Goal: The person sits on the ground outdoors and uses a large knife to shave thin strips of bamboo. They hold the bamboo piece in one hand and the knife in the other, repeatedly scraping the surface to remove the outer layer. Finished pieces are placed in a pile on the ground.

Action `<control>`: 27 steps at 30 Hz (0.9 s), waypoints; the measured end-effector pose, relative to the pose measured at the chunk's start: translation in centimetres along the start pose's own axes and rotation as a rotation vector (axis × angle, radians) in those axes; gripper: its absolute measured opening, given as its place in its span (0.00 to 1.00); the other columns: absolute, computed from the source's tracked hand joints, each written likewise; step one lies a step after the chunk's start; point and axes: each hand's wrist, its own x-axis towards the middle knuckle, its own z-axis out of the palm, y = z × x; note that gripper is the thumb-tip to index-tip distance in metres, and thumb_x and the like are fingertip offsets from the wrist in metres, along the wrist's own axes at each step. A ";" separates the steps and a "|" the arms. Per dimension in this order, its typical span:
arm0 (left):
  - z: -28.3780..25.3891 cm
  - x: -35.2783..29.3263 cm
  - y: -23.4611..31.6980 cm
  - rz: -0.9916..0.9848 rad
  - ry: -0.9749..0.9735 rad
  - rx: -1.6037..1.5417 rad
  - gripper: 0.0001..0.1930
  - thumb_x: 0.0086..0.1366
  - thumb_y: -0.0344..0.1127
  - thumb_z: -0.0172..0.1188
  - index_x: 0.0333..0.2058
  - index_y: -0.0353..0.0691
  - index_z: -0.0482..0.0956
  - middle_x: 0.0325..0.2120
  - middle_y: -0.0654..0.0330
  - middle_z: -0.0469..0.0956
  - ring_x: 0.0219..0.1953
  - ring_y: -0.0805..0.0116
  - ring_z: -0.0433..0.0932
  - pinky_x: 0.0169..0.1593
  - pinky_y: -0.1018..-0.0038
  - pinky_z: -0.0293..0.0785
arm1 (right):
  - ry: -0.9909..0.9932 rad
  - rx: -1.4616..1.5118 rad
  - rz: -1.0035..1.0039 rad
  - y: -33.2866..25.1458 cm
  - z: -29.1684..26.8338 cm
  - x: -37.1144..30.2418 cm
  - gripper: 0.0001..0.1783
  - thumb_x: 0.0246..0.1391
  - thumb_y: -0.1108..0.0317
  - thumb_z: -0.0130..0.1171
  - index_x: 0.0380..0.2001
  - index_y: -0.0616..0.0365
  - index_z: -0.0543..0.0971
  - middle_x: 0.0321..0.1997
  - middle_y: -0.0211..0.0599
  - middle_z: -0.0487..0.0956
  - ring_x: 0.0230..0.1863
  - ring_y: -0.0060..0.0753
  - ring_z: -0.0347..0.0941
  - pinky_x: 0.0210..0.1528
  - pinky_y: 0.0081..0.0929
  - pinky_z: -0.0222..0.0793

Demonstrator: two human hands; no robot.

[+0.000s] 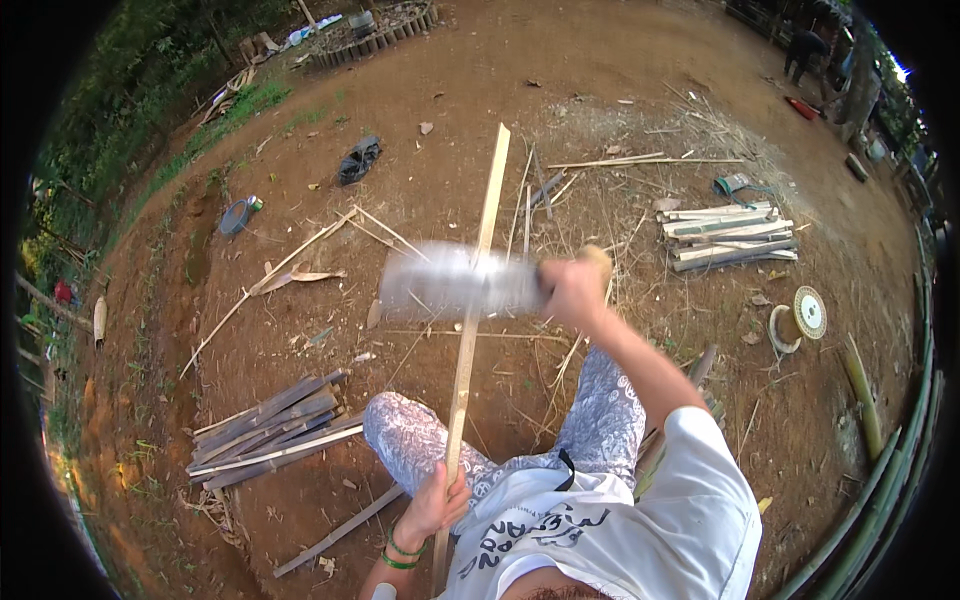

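Observation:
My left hand [437, 503] is closed around the lower part of a long, pale split-bamboo strip [464, 375], which slants up and away from my lap. My right hand [575, 292] grips the handle of a machete [425, 280]. Its broad blade is smeared by motion and lies across the strip's middle; whether it touches the strip, I cannot tell. A light wooden handle end [598, 258] sticks out beyond my right fist. Green bangles [402, 560] circle my left wrist.
Split bamboo pieces are piled at left [270, 425] and stacked at right [725, 235]. A spool [808, 312] lies right of me, near long green bamboo poles [880, 500]. A black plastic bag [359, 160] and a blue round dish [236, 216] rest on the dirt. Far right, a person [805, 52] bends over.

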 end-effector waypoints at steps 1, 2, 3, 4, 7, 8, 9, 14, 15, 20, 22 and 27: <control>0.0 -0.5 -0.3 -0.019 -0.006 0.000 0.31 0.73 0.67 0.26 0.25 0.47 0.59 0.10 0.72 0.52 0.08 0.81 0.49 0.13 0.82 0.48 | -0.109 -0.026 0.279 2.0 -0.2 1.3 0.04 0.32 0.72 0.60 0.17 0.52 0.75 0.18 0.37 0.78 0.20 0.37 0.76 0.25 0.35 0.72; -0.1 -0.7 -0.5 -0.030 -0.012 0.002 0.31 0.73 0.68 0.26 0.25 0.47 0.59 0.10 0.72 0.52 0.09 0.81 0.49 0.13 0.82 0.48 | -0.121 -0.007 0.268 4.1 0.6 1.3 0.04 0.33 0.71 0.61 0.17 0.51 0.76 0.19 0.37 0.79 0.21 0.37 0.77 0.24 0.35 0.71; -0.2 -0.5 -0.6 -0.024 -0.010 0.007 0.31 0.72 0.68 0.27 0.25 0.47 0.59 0.10 0.71 0.52 0.09 0.81 0.49 0.13 0.81 0.48 | -0.133 0.009 0.242 5.5 1.3 1.5 0.04 0.34 0.69 0.62 0.18 0.49 0.77 0.20 0.36 0.79 0.21 0.37 0.77 0.24 0.35 0.70; -0.8 -0.5 -0.8 -0.015 0.003 0.009 0.31 0.72 0.68 0.27 0.25 0.46 0.59 0.10 0.71 0.52 0.09 0.81 0.48 0.13 0.81 0.48 | -0.150 0.005 0.152 4.4 1.2 1.4 0.04 0.35 0.68 0.63 0.19 0.49 0.78 0.21 0.37 0.80 0.22 0.36 0.78 0.25 0.35 0.71; -1.6 -1.5 -1.9 -0.018 0.000 0.005 0.32 0.72 0.69 0.27 0.26 0.46 0.59 0.10 0.71 0.52 0.09 0.81 0.48 0.13 0.81 0.48 | -0.149 -0.079 -0.051 2.1 1.1 0.4 0.04 0.40 0.65 0.63 0.22 0.51 0.80 0.24 0.39 0.82 0.25 0.38 0.80 0.28 0.37 0.73; -1.9 -1.9 -2.1 -0.023 -0.007 0.000 0.32 0.71 0.69 0.28 0.26 0.46 0.59 0.11 0.71 0.52 0.09 0.81 0.48 0.13 0.81 0.47 | -0.124 -0.155 -0.084 3.5 1.0 1.1 0.06 0.42 0.64 0.63 0.23 0.52 0.81 0.24 0.40 0.82 0.26 0.39 0.80 0.30 0.38 0.74; -1.8 -2.6 -2.5 -0.045 -0.004 0.004 0.31 0.72 0.69 0.28 0.26 0.46 0.59 0.11 0.72 0.53 0.10 0.81 0.49 0.14 0.81 0.47 | -0.118 -0.228 -0.109 4.7 1.0 1.2 0.07 0.44 0.63 0.63 0.25 0.53 0.82 0.25 0.41 0.82 0.28 0.40 0.81 0.32 0.39 0.75; -2.2 -5.3 -4.1 -0.081 -0.069 -0.074 0.31 0.71 0.69 0.29 0.26 0.47 0.60 0.12 0.72 0.54 0.10 0.81 0.50 0.14 0.81 0.47 | -0.010 -0.085 0.653 14.6 0.3 6.3 0.13 0.49 0.60 0.60 0.30 0.57 0.86 0.27 0.45 0.83 0.30 0.48 0.80 0.38 0.42 0.74; -2.7 -5.2 -4.3 -0.072 -0.106 -0.156 0.31 0.71 0.69 0.29 0.26 0.47 0.60 0.12 0.72 0.54 0.10 0.81 0.50 0.14 0.81 0.47 | 0.009 -0.007 0.700 14.6 0.8 6.2 0.13 0.49 0.60 0.60 0.29 0.59 0.85 0.26 0.45 0.83 0.29 0.46 0.80 0.36 0.41 0.73; -5.2 -0.7 -1.8 0.022 -0.152 -0.360 0.32 0.71 0.70 0.26 0.26 0.47 0.61 0.12 0.73 0.55 0.09 0.81 0.52 0.13 0.82 0.51 | 0.092 0.727 0.808 9.9 3.6 2.9 0.13 0.51 0.65 0.62 0.19 0.61 0.77 0.15 0.32 0.74 0.18 0.26 0.69 0.24 0.27 0.62; -5.1 0.4 1.0 0.192 0.036 -0.075 0.33 0.71 0.70 0.26 0.25 0.47 0.62 0.10 0.72 0.56 0.08 0.80 0.53 0.13 0.82 0.52 | 0.060 0.896 0.828 5.5 3.6 1.8 0.13 0.51 0.66 0.62 0.18 0.62 0.78 0.14 0.29 0.72 0.17 0.21 0.67 0.22 0.26 0.60; -5.7 1.3 9.4 0.739 0.710 0.767 0.25 0.78 0.55 0.35 0.26 0.44 0.66 0.10 0.70 0.62 0.10 0.80 0.60 0.15 0.80 0.56 | -0.023 1.059 0.773 -2.1 3.5 -1.3 0.14 0.52 0.67 0.63 0.15 0.60 0.76 0.13 0.27 0.71 0.15 0.19 0.65 0.20 0.24 0.57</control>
